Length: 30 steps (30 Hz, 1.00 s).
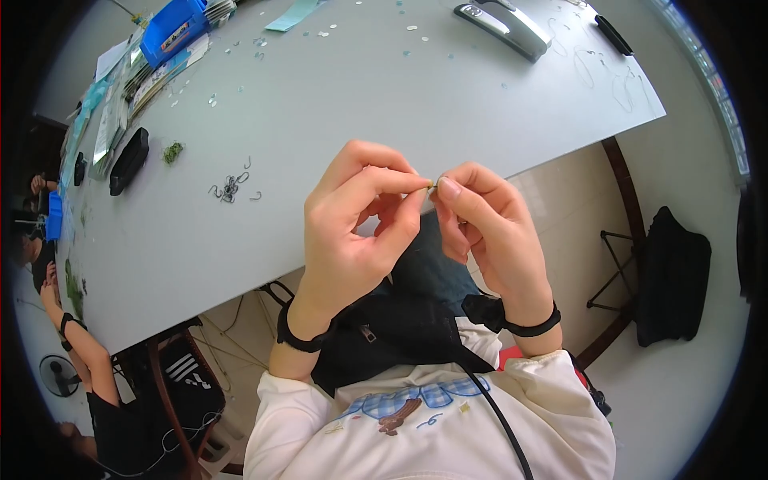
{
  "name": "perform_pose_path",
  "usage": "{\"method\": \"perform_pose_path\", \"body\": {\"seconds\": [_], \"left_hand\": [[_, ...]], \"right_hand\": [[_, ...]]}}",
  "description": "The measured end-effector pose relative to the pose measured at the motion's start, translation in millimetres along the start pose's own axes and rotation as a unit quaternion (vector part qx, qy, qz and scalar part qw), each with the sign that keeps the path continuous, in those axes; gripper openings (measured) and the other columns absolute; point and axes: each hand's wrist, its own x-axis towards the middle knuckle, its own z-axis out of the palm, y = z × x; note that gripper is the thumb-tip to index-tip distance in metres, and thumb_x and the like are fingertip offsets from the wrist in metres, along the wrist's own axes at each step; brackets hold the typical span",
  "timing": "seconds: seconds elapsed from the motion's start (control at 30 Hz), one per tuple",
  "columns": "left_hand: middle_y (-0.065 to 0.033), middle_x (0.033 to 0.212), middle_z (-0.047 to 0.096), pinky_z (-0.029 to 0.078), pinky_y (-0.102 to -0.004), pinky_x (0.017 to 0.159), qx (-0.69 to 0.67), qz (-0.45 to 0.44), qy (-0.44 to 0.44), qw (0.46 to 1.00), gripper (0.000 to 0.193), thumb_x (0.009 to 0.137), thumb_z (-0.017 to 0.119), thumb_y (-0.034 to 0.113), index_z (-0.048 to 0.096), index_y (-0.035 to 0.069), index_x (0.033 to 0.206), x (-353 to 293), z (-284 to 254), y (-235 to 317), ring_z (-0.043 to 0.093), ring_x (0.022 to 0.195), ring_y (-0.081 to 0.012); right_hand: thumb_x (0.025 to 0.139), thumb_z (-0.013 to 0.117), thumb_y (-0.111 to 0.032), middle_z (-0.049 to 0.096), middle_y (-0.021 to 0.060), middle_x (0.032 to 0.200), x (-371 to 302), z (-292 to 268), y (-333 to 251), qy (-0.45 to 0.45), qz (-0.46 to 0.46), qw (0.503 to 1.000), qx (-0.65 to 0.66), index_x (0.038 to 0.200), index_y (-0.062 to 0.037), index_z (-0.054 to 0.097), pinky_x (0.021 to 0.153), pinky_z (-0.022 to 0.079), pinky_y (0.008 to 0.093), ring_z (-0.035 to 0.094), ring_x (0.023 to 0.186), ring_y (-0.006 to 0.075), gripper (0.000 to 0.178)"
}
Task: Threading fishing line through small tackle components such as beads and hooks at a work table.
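Nearest are the person's two hands, raised over the counter's (pixel 240 280) near edge. The left hand (pixel 356 216) is closed to a thumb-and-finger pinch, as is the right hand (pixel 498 220); between their meeting tips sits one small dark piece (pixel 434 186) — too tiny to identify. Fingertip grips from both sides probably suit something so slight. Beyond, to the left, lies one heap of dark hooks (pixel 230 190), tangled past exact counting, with two hooks apart beside it; bunched like that, they seem kept within easy reach. Farther out are one green clump (pixel 173 153), one long black holder (pixel 130 162), one stapler (pixel 506 30) — perhaps set aside for room — and one blue bin (pixel 173 32).
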Motion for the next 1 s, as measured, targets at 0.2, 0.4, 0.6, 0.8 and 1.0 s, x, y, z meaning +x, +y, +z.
{"method": "perform_pose_path", "body": {"seconds": [0.2,0.4,0.6,0.8,1.0], "left_hand": [[-0.0038,0.083,0.051,0.039,-0.0162,0.048,-0.019,-0.067,-0.018,0.997,0.007,0.071,0.056,-0.007,0.059,-0.002,0.074,3.0,-4.7,-2.6,0.048,0.063,-0.0055],[-0.0035,0.085,0.049,0.037,-0.0147,0.048,0.029,-0.079,-0.021,0.996,0.008,0.072,0.055,-0.008,0.059,-0.002,0.074,0.1,-3.2,3.2,0.047,0.064,-0.0036],[-0.0030,0.085,0.049,0.034,-0.0146,0.045,0.023,-0.091,0.000,0.996,0.009,0.072,0.054,-0.009,0.059,-0.001,0.074,0.5,-0.8,3.1,0.044,0.060,-0.0019],[-0.0020,0.080,0.050,0.031,-0.0155,0.038,-0.004,-0.085,0.036,0.996,0.008,0.068,0.057,-0.006,0.058,0.001,0.070,2.8,0.8,0.4,0.041,0.044,-0.0013],[-0.0022,0.082,0.050,0.031,-0.0153,0.039,-0.041,-0.109,0.033,0.993,0.008,0.069,0.057,-0.006,0.059,0.000,0.072,3.2,-3.6,1.7,0.041,0.044,-0.0011]], "right_hand": [[0.079,0.056,-0.007,0.050,0.0001,0.059,4.0,3.5,5.1,0.066,-0.137,0.974,-0.169,0.075,-0.0004,0.058,0.043,0.034,0.0191,0.043,0.048,0.0044,0.007],[0.071,0.058,0.001,0.053,0.0032,0.064,12.7,-1.8,13.6,0.093,-0.340,0.878,-0.322,0.072,-0.0002,0.057,0.044,0.034,0.0197,0.044,0.048,0.0072,0.002],[0.071,0.059,0.000,0.052,0.0030,0.062,14.0,-6.4,11.2,0.093,-0.325,0.889,-0.309,0.071,-0.0005,0.057,0.046,0.034,0.0194,0.044,0.048,0.0075,0.002],[0.074,0.058,-0.001,0.053,0.0016,0.063,15.4,-5.0,6.1,0.098,-0.290,0.913,-0.268,0.073,0.0007,0.057,0.048,0.036,0.0184,0.045,0.052,0.0052,0.002],[0.076,0.058,-0.001,0.054,0.0009,0.065,16.1,-5.2,6.0,0.094,-0.285,0.918,-0.258,0.075,0.0015,0.057,0.050,0.038,0.0177,0.045,0.054,0.0039,0.003]]}}
